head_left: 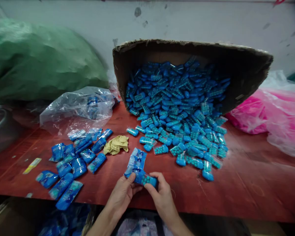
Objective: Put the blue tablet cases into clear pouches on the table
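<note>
My left hand [123, 193] is closed on a blue printed sleeve [138, 174], thumb on top. Held in my right hand [161, 192], between thumb and fingers, is a small clear-and-blue container [149, 180] of turquoise balls. One end of the container meets the sleeve; how far inside it sits, I cannot tell. Just beyond my left hand lie more flat blue printed sleeves [137, 158] on the red table [186, 196]. To the left is a loose group of containers in blue sleeves [79, 167].
A cardboard box [250, 78] on its side spills many bare containers [172, 95] onto the table. A crumpled yellowish glove-like piece [116, 145] and a clear plastic bag [64, 108] lie left of centre. A green sack [39, 62] stands back left; pink bagged material [255, 111] lies right.
</note>
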Motion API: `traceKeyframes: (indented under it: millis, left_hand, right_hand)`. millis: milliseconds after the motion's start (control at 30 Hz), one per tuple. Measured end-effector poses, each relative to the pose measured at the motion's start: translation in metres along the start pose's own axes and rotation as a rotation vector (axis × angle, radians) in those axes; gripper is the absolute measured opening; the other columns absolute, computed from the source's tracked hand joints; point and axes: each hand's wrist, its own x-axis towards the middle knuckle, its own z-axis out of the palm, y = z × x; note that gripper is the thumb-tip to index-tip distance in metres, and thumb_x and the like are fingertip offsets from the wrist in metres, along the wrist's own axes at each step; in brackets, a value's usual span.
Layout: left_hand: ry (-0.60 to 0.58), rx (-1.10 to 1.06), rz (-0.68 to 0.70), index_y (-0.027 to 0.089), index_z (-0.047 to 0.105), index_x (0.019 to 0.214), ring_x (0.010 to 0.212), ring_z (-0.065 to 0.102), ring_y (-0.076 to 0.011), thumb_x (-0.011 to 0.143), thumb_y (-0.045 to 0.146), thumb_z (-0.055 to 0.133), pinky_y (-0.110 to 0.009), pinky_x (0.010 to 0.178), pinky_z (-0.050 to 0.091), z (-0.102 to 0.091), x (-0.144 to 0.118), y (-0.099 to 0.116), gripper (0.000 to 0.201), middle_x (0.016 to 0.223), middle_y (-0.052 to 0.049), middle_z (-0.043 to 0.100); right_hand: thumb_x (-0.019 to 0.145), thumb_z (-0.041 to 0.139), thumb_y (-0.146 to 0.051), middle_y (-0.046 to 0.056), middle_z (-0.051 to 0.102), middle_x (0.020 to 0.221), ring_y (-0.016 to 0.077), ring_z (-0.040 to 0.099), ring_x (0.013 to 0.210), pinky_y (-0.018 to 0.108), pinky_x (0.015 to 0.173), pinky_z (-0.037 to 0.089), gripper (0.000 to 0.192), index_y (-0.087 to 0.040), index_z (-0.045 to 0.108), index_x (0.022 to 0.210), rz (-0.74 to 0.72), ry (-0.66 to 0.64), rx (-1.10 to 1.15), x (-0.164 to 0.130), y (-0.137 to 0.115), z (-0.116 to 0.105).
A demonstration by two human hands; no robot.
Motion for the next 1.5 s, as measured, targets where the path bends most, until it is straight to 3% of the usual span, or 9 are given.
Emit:
traceKeyframes:
  millis: [133, 300, 467, 667, 967, 1100, 1233, 1400, 1500]
  left_hand:
    - [0.047, 0.008, -0.011, 0.012, 0.061, 0.073, 0.062, 0.062, -0.0177, 0.065, 0.027, 0.067, -0.03, 0.062, 0.049, 0.003, -0.001, 0.001, 0.018, 0.066, -0.006, 0.068]
    - [-0.017, -0.05, -0.048, 0.012, 0.06, 0.068, 0.063, 0.062, -0.0182, 0.066, 0.027, 0.066, -0.032, 0.066, 0.048, 0.0, -0.002, 0.0, 0.015, 0.065, -0.006, 0.067]
    - [-0.014, -0.089, 0.008, 0.012, 0.063, 0.071, 0.059, 0.059, -0.0142, 0.07, 0.028, 0.062, -0.027, 0.062, 0.045, 0.005, -0.005, -0.011, 0.016, 0.068, -0.005, 0.067]
    - [-0.022, -0.107, 0.032, 0.013, 0.064, 0.083, 0.057, 0.054, -0.0102, 0.068, 0.026, 0.064, -0.022, 0.053, 0.041, 0.014, -0.007, -0.009, 0.02, 0.08, -0.005, 0.067]
    - [-0.074, -0.059, 0.025, 0.013, 0.063, 0.076, 0.06, 0.054, -0.0122, 0.068, 0.027, 0.064, -0.023, 0.053, 0.04, 0.02, -0.011, -0.016, 0.016, 0.068, -0.003, 0.063]
    - [-0.009, -0.052, 0.045, 0.013, 0.064, 0.075, 0.059, 0.054, -0.0106, 0.067, 0.027, 0.065, -0.022, 0.057, 0.041, 0.016, -0.01, -0.004, 0.016, 0.063, -0.001, 0.062]
    - [-0.067, -0.07, -0.054, 0.011, 0.066, 0.081, 0.065, 0.058, -0.0116, 0.07, 0.021, 0.062, -0.021, 0.064, 0.045, 0.006, -0.007, 0.005, 0.015, 0.069, -0.004, 0.065]
    - [-0.205, -0.163, -0.112, 0.013, 0.066, 0.09, 0.082, 0.061, -0.0157, 0.074, 0.018, 0.058, -0.025, 0.076, 0.046, -0.005, -0.005, 0.002, 0.018, 0.082, -0.007, 0.068]
    - [-0.264, -0.16, -0.146, 0.013, 0.066, 0.091, 0.081, 0.062, -0.0175, 0.073, 0.018, 0.059, -0.027, 0.075, 0.047, -0.007, -0.006, 0.0, 0.02, 0.082, -0.008, 0.069]
  right_hand:
    - [0.077, 0.054, -0.024, 0.003, 0.06, 0.089, 0.0169, 0.056, 0.08, 0.027, 0.073, 0.047, 0.022, -0.022, 0.057, 0.099, -0.065, -0.075, 0.017, -0.004, -0.007, 0.001]
    - [0.08, 0.051, -0.031, 0.0, 0.058, 0.077, 0.0135, 0.057, 0.065, 0.026, 0.057, 0.051, 0.032, -0.022, 0.051, 0.11, 0.148, -0.303, 0.331, -0.004, -0.01, -0.005]
    - [0.078, 0.055, -0.034, 0.001, 0.059, 0.073, 0.0117, 0.057, 0.059, 0.026, 0.059, 0.05, 0.033, -0.019, 0.051, 0.107, 0.136, -0.108, 0.322, -0.004, -0.001, 0.004]
    - [0.069, 0.063, -0.038, 0.002, 0.058, 0.081, 0.0142, 0.061, 0.062, 0.021, 0.04, 0.05, 0.034, -0.019, 0.049, 0.093, 0.328, -0.158, 0.603, 0.001, -0.005, 0.007]
    - [0.073, 0.059, -0.033, -0.002, 0.058, 0.07, 0.0113, 0.057, 0.057, 0.019, 0.043, 0.049, 0.022, -0.018, 0.051, 0.086, 0.228, -0.051, 0.35, -0.003, 0.0, 0.015]
    - [0.074, 0.058, -0.03, -0.001, 0.06, 0.073, 0.0128, 0.057, 0.063, 0.022, 0.05, 0.05, 0.024, -0.019, 0.056, 0.097, 0.135, -0.182, 0.275, 0.001, -0.009, 0.005]
    - [0.076, 0.058, -0.025, -0.001, 0.062, 0.083, 0.0143, 0.057, 0.075, 0.025, 0.067, 0.048, 0.024, -0.024, 0.059, 0.099, 0.013, -0.318, 0.211, 0.005, -0.017, -0.008]
    - [0.064, 0.07, -0.026, -0.001, 0.056, 0.087, 0.0144, 0.053, 0.074, 0.023, 0.067, 0.045, 0.049, -0.03, 0.056, 0.111, -0.108, -0.196, -0.022, 0.01, -0.004, -0.014]
    - [0.063, 0.071, -0.028, -0.002, 0.052, 0.087, 0.015, 0.052, 0.078, 0.023, 0.071, 0.044, 0.06, -0.034, 0.049, 0.118, -0.142, -0.254, -0.089, 0.013, -0.003, -0.018]
